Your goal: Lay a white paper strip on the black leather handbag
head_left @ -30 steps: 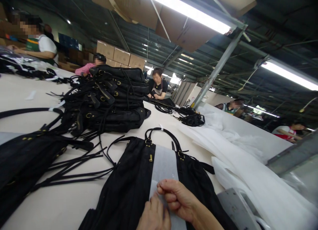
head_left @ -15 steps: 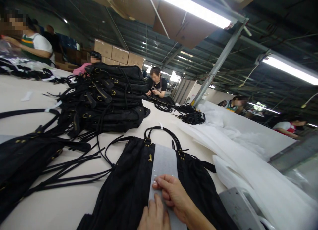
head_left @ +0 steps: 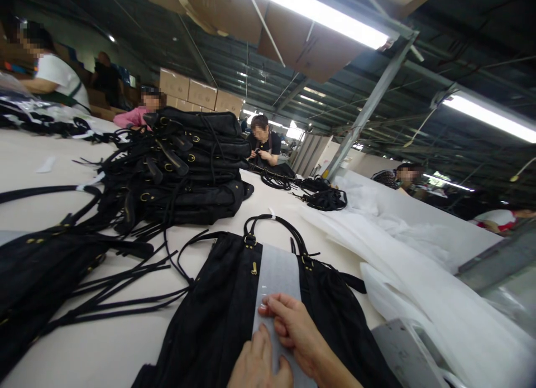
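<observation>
A black handbag [head_left: 218, 310] lies flat on the table in front of me, its looped handle [head_left: 272, 223] pointing away. A white foam strip [head_left: 276, 276] runs down the bag's middle. My right hand [head_left: 295, 332] rests on the strip with its fingertips pressed to it. My left hand [head_left: 259, 365] lies flat on the strip's near end at the bottom edge of the view, touching the right hand. Neither hand grips anything.
A tall pile of black bags [head_left: 188, 164] with dangling straps stands behind. Another black bag [head_left: 37, 271] lies at the left. White sheets [head_left: 402, 259] spread to the right, and a grey metal part [head_left: 402, 354] sits at the lower right. Several people work at the far table edges.
My right hand has slid slightly forward along the white strip, its fingers flattening onto it. My left hand has come further into view beside it.
</observation>
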Demonstrator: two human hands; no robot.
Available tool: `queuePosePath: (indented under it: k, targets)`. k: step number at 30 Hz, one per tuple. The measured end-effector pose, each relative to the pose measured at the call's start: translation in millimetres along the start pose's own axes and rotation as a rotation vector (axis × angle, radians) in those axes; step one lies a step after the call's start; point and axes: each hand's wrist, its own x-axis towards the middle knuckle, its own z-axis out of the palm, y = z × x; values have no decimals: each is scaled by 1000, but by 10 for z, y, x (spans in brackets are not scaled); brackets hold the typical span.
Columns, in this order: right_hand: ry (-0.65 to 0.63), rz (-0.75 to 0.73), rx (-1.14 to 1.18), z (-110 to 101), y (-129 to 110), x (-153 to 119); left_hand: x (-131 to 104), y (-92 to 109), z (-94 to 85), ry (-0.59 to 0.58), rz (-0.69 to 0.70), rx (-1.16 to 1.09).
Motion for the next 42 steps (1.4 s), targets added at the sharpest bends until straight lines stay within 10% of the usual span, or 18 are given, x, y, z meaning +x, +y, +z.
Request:
queuePosePath:
  k: [12, 16, 25, 32, 42]
  targets:
    - [254, -640, -745, -29, 134, 303, 48, -2, -60, -143, 46, -90]
    - [387, -629, -801, -43, 88, 443, 112, -39, -209, -214, 76, -129]
    - [26, -488, -822, -244, -34, 399, 224, -51, -464, -367, 64, -151]
    - [135, -552, -873, -204, -47, 530, 395, -59, -790, -609, 18, -259]
    - [140, -641, -807, -182, -131, 134, 365, -72, -869, -531, -18, -162]
